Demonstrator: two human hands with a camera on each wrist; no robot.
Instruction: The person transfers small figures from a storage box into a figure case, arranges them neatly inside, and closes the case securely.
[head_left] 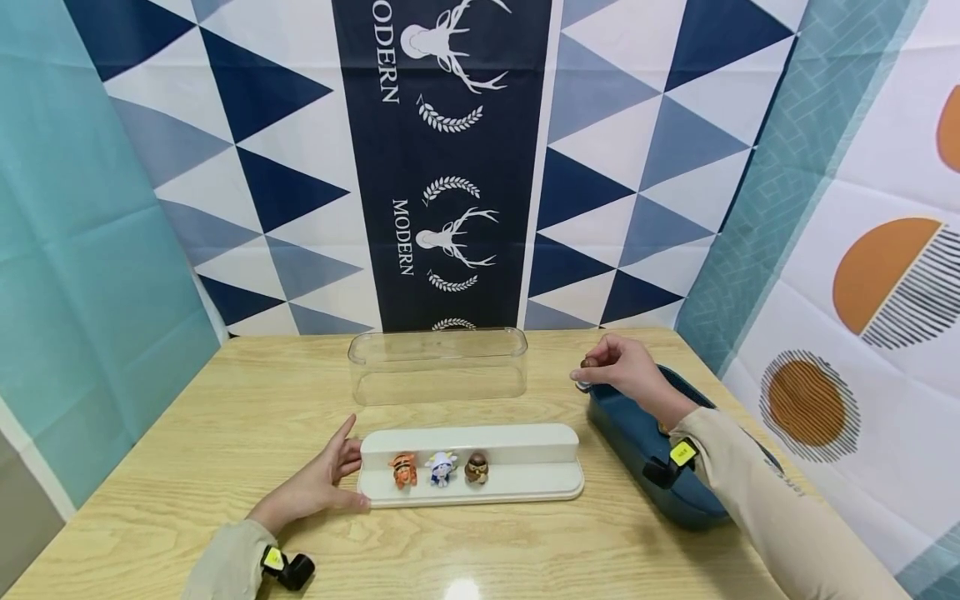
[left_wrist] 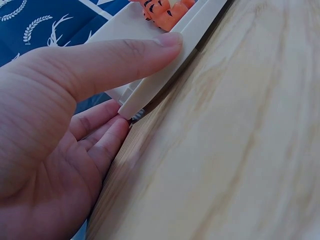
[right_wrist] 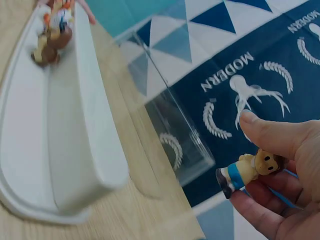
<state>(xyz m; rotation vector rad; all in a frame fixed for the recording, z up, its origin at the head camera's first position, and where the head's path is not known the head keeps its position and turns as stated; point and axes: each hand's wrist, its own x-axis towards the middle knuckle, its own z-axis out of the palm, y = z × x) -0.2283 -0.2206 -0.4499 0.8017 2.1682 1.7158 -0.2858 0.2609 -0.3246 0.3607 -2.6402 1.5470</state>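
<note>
A white stepped display base (head_left: 525,483) lies on the table, its left end held between the thumb and fingers of my left hand (head_left: 322,487). On its lower step stand a tiger figurine (head_left: 403,471), a white-and-blue figurine (head_left: 441,469) and a brown owl figurine (head_left: 476,469), side by side. My right hand (head_left: 630,375) is raised over the far end of the dark blue bin. In the right wrist view it pinches a small boy figurine (right_wrist: 247,170) with a yellow top, blue band and dark shoes. The left wrist view shows my thumb on the base's edge.
A clear plastic cover (head_left: 438,379) stands at the table's back, behind the display base. The dark blue bin (head_left: 637,442) sits at the right under my right forearm, which hides much of its inside. Patterned cloths hang behind and at both sides.
</note>
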